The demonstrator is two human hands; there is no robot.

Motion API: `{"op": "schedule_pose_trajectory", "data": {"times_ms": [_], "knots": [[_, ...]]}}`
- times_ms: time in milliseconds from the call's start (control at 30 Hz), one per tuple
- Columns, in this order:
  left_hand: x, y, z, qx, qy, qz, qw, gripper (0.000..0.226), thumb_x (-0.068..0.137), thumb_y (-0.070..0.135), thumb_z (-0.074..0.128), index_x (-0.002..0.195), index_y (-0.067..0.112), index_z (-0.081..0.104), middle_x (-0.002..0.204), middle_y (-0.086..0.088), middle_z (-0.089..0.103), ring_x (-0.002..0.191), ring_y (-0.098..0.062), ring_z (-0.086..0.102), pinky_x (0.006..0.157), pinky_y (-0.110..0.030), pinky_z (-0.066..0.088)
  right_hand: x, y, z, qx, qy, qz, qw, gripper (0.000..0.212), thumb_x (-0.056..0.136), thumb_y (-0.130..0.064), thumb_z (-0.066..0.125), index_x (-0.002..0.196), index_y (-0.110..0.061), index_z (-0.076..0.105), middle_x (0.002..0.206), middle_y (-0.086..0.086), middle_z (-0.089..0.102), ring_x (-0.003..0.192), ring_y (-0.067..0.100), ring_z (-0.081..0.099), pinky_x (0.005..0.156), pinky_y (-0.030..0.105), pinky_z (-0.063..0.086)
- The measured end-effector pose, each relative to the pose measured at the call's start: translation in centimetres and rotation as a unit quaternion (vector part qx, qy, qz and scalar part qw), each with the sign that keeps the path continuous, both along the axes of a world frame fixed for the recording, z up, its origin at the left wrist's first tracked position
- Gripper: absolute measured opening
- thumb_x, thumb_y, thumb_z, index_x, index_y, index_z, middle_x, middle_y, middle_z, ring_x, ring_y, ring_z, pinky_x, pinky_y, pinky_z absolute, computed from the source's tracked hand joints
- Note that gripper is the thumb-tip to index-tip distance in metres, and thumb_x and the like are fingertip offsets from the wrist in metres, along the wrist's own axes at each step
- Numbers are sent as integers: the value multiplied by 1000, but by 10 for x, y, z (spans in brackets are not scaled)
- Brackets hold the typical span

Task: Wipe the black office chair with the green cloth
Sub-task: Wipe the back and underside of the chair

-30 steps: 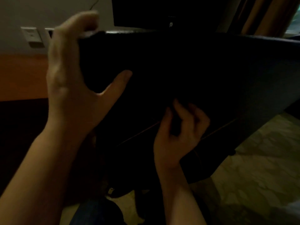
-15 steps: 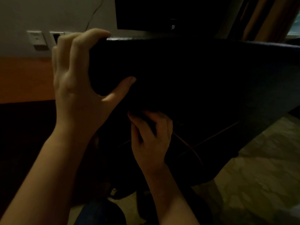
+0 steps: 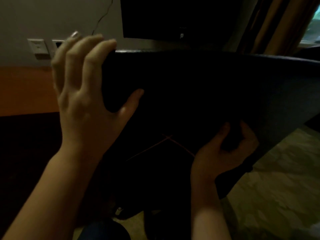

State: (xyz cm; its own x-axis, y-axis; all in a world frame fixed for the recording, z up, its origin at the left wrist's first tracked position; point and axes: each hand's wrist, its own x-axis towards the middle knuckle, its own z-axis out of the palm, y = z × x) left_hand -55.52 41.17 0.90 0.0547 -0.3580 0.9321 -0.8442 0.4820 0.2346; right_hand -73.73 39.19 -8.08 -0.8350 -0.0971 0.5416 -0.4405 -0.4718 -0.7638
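The black office chair (image 3: 207, 84) fills the middle of the head view, its padded back facing me, with thin red stitch lines crossing lower down. My left hand (image 3: 83, 104) grips the top left corner of the back, fingers over the upper edge and thumb on the near face. My right hand (image 3: 213, 158) is at the lower right of the back, fingers curled round a bunched cloth (image 3: 231, 139) pressed against the chair. The cloth looks dark in this dim light, so I cannot make out its green colour.
A dark monitor (image 3: 173, 16) hangs behind the chair, with wall sockets (image 3: 38, 47) and a cable (image 3: 102, 16) to its left. A wooden desk (image 3: 26, 90) lies at the left, a curtain (image 3: 280, 23) at the upper right, and pale marbled floor (image 3: 277, 187) at the lower right.
My right hand slid with the cloth from the middle of the chair back to its lower right. My left hand kept its hold on the top corner.
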Motion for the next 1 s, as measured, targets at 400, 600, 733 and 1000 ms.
{"op": "schedule_pose_trajectory", "data": {"times_ms": [400,600,733,1000], "knots": [[-54,-11,-28,-87,-177,-32,980,61,97,22,57,150,8,30,156,-6,28,149,-21,11,120,-43,14,25,-8,-25,-40,178,45,982,19,89,-6,63,106,-13,65,109,17,54,107,20,55,96,27,43],[-39,-23,-40,-70,-198,12,978,64,99,20,53,155,17,22,158,-9,15,150,-16,0,121,-42,11,56,-11,-46,1,357,134,924,10,87,-17,60,96,-14,62,111,2,51,102,21,53,91,26,40],[-29,-22,-37,-95,-162,1,982,56,99,13,53,150,11,31,155,-11,27,150,-18,11,120,-46,8,74,-17,-47,-15,419,140,897,20,91,-11,60,80,-7,77,110,0,52,100,21,54,83,27,40],[-32,-31,-16,-110,-117,-28,987,56,100,26,57,144,4,32,147,-13,30,139,-40,27,118,-48,12,87,-24,-51,-32,446,147,882,29,84,-2,64,106,-18,53,113,3,57,99,23,59,79,33,49]]}}
